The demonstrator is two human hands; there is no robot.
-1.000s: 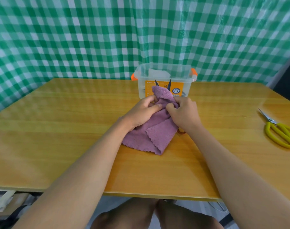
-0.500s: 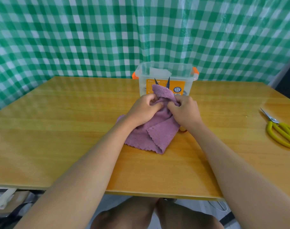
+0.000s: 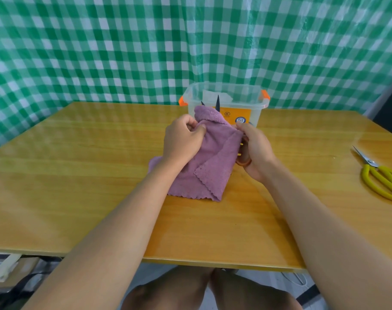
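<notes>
Purple scalloped-edge microfibre cloth [image 3: 213, 157] sits bunched near the middle of the yellow-brown wooden surface [image 3: 78, 175]. Its lower folds rest on the wood, and its upper part is lifted and wrapped round a pair of orange-handled scissors [image 3: 243, 162]. 2 dark blade tips stick up out of the top of the cloth. 1 orange handle loop shows at the cloth's right edge; the rest of the tool is hidden by fabric. Left grip [image 3: 182, 137]: fingers curled, thumb and fingers pinching the upper left fold of the cloth, closed tight on the fabric, forearm crossing over the cloth's left corner. Right grip [image 3: 256, 148]: fingers curled round the orange handle loop, thumb raised to the cloth's upper right corner and touching it. Clear rectangular plastic box [image 3: 257, 114] stands just behind the cloth. It has 2 orange latches, 1 at each end, and an orange label on its front wall; something white lies inside, but what it is cannot be made out. Yellow-handled metal scissors [image 3: 382, 177] lie flat near the right edge of the surface, well apart from the cloth, blades together and pointing away and to the left. Green-and-white checked plastic curtain [image 3: 101, 52] hangs behind the surface. Bare knees [image 3: 213, 289] show below the near edge.
</notes>
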